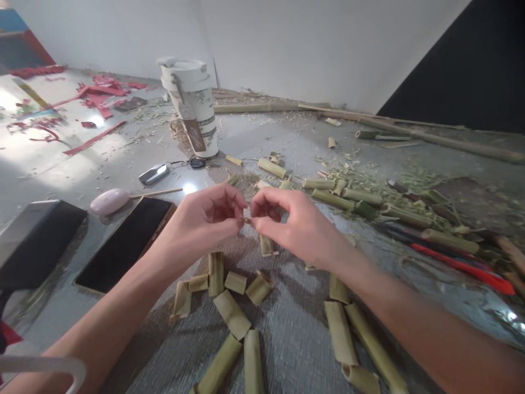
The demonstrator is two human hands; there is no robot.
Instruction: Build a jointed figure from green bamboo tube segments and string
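1. Left edge of the surface: a dark flat case, with a phone just beside it, screen up. A pink oval object lies just behind the phone.
2. Back-left corner: red paper scraps. Further right, a white lidded cup stands upright, with a key fob near it in front.
3. Our left hand is above mid-surface, thumb and forefinger pinching a bamboo sliver.
4. The sliver is off the surface, caught between both hands' fingertips.
5. Our right hand pinches the sliver's other end.
6. Near edge, under the hands: split bamboo pieces in two loose clusters.
7. Right edge: a red-handled tool among bamboo offcuts and shavings. Long bamboo poles run along the back-right edge.
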